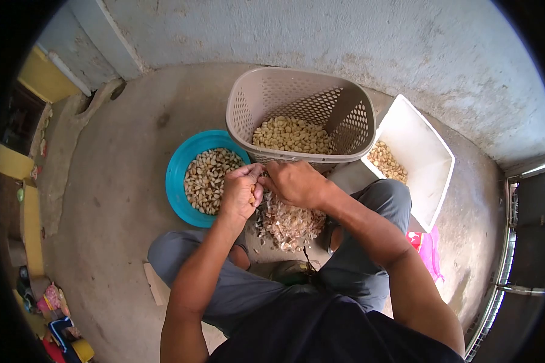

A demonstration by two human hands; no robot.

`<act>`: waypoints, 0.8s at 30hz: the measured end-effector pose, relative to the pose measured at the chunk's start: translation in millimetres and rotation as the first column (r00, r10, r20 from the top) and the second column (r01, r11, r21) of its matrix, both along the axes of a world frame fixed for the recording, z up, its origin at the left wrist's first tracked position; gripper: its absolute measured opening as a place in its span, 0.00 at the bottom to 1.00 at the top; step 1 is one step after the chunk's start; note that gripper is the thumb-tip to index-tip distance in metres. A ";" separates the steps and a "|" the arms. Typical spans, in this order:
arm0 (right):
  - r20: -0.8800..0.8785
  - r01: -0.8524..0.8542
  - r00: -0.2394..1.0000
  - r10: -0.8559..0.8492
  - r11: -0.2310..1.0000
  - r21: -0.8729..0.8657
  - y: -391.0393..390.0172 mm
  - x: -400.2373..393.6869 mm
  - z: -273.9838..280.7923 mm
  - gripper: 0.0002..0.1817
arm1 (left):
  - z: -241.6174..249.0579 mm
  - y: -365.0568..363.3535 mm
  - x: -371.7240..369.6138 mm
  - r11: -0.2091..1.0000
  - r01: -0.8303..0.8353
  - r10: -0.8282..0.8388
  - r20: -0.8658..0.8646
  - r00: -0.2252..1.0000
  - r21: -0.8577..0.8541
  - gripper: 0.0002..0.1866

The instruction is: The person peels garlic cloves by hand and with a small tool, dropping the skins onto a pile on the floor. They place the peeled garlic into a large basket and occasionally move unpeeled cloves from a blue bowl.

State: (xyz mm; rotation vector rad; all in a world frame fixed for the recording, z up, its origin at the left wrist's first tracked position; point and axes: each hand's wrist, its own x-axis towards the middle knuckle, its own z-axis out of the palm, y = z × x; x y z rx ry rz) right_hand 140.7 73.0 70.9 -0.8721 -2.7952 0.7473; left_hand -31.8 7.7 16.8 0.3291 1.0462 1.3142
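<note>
My left hand (241, 192) and my right hand (295, 183) meet fingertip to fingertip in front of the basket. Both are closed in a pinch. Whatever lies between their fingers is too small and covered to make out. Beside my left hand is a teal basin (177, 199) with many pale, brown-marked pieces (207, 178) that look like unpeeled garlic cloves. Below my hands, between my feet, lies a heap of papery, pinkish-brown skins (292, 225). A tall perforated beige basket (272, 91) stands just beyond, with smooth cream-yellow peeled cloves (292, 135) at its bottom.
At the right a white box (427, 163) stands tilted, with more yellowish-brown pieces (386, 161) in it. Pink cloth (431, 257) lies near my knee. A wall (321, 36) closes off the far side. Assorted items (54, 302) are at the lower left.
</note>
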 end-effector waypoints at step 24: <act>-0.050 -0.127 0.986 0.156 0.919 0.373 -11.6 13.9 -8.0 0.17 | 5.0 -4.0 4.9 0.990 -0.126 0.136 0.204 0.969 -0.062 0.09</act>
